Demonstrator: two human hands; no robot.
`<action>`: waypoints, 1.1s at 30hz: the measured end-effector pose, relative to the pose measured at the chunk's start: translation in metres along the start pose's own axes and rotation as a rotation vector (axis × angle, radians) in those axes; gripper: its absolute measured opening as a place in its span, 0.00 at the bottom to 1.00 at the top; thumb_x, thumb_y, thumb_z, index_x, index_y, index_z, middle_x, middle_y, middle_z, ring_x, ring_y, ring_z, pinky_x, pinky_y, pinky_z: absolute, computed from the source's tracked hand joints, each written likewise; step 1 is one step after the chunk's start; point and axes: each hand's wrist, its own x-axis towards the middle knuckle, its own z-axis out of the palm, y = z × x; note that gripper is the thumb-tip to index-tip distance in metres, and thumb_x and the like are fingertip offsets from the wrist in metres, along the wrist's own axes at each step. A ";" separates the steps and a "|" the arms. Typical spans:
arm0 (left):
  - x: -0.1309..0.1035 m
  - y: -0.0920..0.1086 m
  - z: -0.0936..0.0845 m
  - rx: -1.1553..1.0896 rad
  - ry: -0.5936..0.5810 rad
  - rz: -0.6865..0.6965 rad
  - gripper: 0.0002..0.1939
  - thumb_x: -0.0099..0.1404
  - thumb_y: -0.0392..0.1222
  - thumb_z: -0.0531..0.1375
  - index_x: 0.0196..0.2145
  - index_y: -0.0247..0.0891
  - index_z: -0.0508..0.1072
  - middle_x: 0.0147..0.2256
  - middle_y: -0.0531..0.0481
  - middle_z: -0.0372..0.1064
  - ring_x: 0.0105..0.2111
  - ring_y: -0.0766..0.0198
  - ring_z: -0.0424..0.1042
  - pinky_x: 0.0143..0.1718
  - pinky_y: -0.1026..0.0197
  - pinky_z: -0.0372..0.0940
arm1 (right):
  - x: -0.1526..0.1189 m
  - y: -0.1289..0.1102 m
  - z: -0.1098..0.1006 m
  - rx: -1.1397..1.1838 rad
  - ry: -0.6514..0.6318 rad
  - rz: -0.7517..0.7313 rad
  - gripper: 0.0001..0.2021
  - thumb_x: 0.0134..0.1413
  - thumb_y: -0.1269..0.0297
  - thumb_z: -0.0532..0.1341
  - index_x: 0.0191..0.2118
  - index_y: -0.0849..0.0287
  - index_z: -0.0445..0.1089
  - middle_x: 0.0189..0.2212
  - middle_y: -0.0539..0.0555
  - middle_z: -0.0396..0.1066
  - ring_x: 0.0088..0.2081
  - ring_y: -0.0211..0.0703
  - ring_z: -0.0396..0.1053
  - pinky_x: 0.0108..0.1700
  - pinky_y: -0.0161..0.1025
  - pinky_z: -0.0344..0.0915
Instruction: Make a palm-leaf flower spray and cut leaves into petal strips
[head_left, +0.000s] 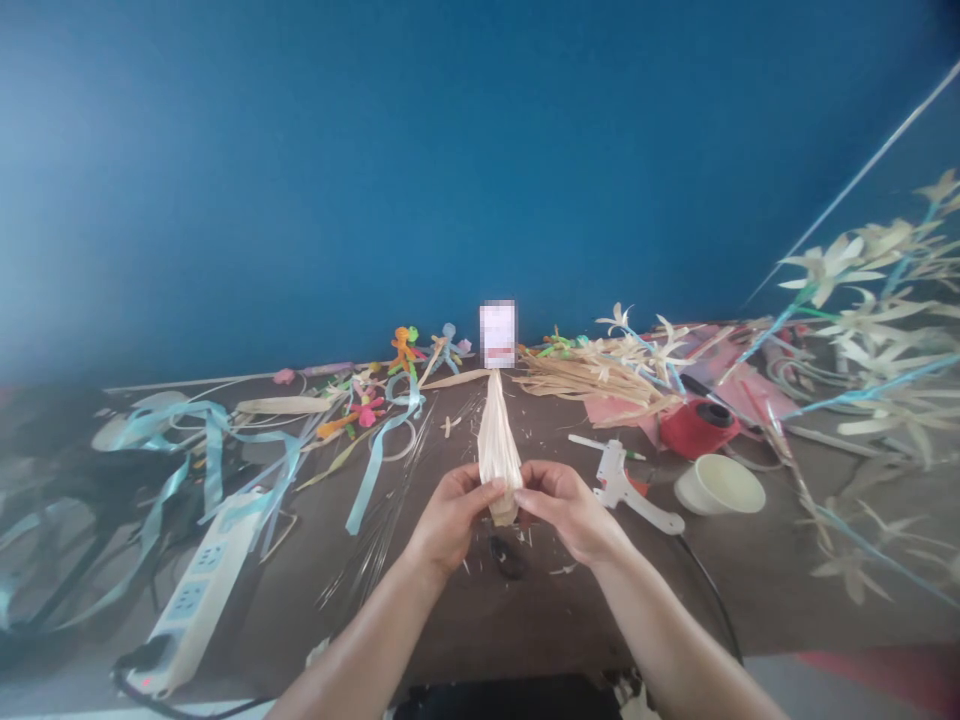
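Observation:
A pale, pleated corn husk stretches away from me over the middle of the dark table, wide near my hands and narrowing to a point at the far end. My left hand pinches its near left edge between thumb and fingers. On the opposite edge, my right hand has the same kind of pinch. Both thumbs lie on top, close together. Just below the husk is a small black object, too blurred to name. To the right of my right hand lies a white glue gun.
A white cup and a red spool stand at right, near husk flowers on blue stems. A bundle of dry husks lies behind. At left are a power strip, light blue ribbon and thin wires.

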 end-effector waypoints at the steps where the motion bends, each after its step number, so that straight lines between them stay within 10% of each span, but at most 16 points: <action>1: -0.001 0.000 0.000 -0.010 -0.004 -0.011 0.10 0.51 0.40 0.61 0.30 0.30 0.72 0.21 0.49 0.67 0.20 0.68 0.65 0.23 0.66 0.58 | 0.000 0.000 0.000 -0.008 -0.005 0.000 0.06 0.43 0.66 0.61 0.24 0.63 0.66 0.19 0.47 0.65 0.20 0.31 0.60 0.24 0.30 0.57; 25: -0.003 0.000 -0.004 -0.023 -0.119 -0.004 0.12 0.51 0.44 0.60 0.27 0.30 0.71 0.21 0.46 0.67 0.19 0.68 0.64 0.24 0.65 0.58 | 0.005 0.007 0.021 0.319 0.044 0.021 0.09 0.47 0.61 0.59 0.26 0.61 0.61 0.17 0.47 0.64 0.17 0.31 0.60 0.21 0.29 0.59; 28: -0.002 0.001 -0.010 -0.008 -0.054 0.033 0.11 0.50 0.41 0.61 0.30 0.30 0.71 0.22 0.47 0.68 0.20 0.69 0.64 0.24 0.66 0.58 | 0.007 0.003 0.014 0.122 0.064 -0.007 0.09 0.49 0.59 0.57 0.27 0.61 0.62 0.17 0.47 0.63 0.18 0.31 0.59 0.23 0.31 0.58; 33: 0.001 0.009 -0.031 -0.054 0.282 0.232 0.10 0.45 0.36 0.64 0.29 0.34 0.72 0.26 0.51 0.69 0.23 0.71 0.65 0.23 0.69 0.59 | 0.004 -0.001 -0.017 -0.834 0.160 -0.161 0.07 0.50 0.62 0.55 0.29 0.58 0.67 0.23 0.49 0.66 0.26 0.38 0.63 0.30 0.34 0.58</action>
